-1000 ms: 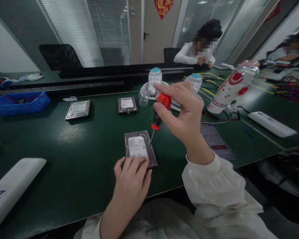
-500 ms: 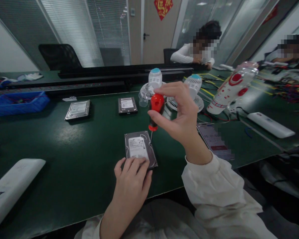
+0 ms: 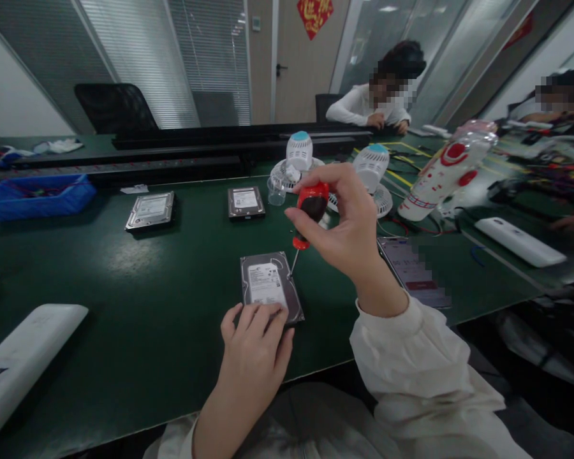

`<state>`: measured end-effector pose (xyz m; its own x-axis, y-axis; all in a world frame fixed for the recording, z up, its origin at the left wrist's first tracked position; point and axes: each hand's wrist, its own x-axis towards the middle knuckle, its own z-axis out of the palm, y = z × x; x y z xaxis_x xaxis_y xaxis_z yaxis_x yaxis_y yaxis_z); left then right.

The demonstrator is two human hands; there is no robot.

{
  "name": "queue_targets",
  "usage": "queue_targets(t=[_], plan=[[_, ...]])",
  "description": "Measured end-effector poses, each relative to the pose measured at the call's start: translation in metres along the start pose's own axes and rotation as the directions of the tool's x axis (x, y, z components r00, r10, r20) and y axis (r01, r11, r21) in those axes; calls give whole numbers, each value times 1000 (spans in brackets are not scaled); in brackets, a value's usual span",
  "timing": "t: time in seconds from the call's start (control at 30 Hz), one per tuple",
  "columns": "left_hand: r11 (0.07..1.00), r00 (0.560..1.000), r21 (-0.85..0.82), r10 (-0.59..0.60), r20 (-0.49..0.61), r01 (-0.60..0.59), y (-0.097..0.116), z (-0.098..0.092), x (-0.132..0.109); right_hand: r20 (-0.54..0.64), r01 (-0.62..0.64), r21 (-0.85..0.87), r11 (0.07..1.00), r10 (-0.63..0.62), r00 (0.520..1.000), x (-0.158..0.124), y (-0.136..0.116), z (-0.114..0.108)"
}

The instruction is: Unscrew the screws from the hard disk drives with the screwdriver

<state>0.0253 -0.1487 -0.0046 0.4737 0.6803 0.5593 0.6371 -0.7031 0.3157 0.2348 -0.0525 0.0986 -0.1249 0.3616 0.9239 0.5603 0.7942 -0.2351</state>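
Note:
A grey hard drive (image 3: pixel 272 280) with a white label lies on the table in front of me. My left hand (image 3: pixel 256 344) steadies its near end, fingers bent over the label and thumb by the near right corner. My right hand (image 3: pixel 344 217) grips a screwdriver (image 3: pixel 312 207) by its red and black handle, between thumb and fingers. The screwdriver leans to the right, and its tip meets the right side of the drive's top. Whether the tip sits in a screw is too small to tell.
Two more hard drives, one at left (image 3: pixel 150 211) and one at centre (image 3: pixel 245 203), lie farther back. Behind my right hand are a clear cup (image 3: pixel 276 192) and white fans (image 3: pixel 299 153). A phone (image 3: pixel 411 274), a bottle (image 3: pixel 440 172) and a white bar-shaped case (image 3: pixel 519 242) are on the right.
The screwdriver's handle has tipped to the right and turned in my right hand, while its tip stays on the drive. My left hand and the hard drive hold their place.

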Motion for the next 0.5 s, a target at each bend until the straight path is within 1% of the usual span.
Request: queue_targets(t=[0.1, 0.2, 0.37, 0.43, 0.5], plan=[[1000, 1000, -2, -4, 2, 4, 0, 0, 0, 37, -76, 98, 992, 73, 997, -3, 3, -1], [1000, 1000, -5, 0, 3, 0, 0, 0, 0, 90, -63, 128, 990, 51, 995, -4, 3, -5], [1000, 1000, 1, 5, 1, -5, 0, 0, -1, 173, -83, 48, 995, 74, 982, 0, -5, -9], [1000, 1000, -1, 2, 0, -2, 0, 1, -1, 165, -65, -1, 998, 64, 984, 2, -6, -8], [1000, 1000, -3, -2, 0, 2, 0, 1, -1, 128, -18, -83, 996, 29, 991, 4, -7, -7]])
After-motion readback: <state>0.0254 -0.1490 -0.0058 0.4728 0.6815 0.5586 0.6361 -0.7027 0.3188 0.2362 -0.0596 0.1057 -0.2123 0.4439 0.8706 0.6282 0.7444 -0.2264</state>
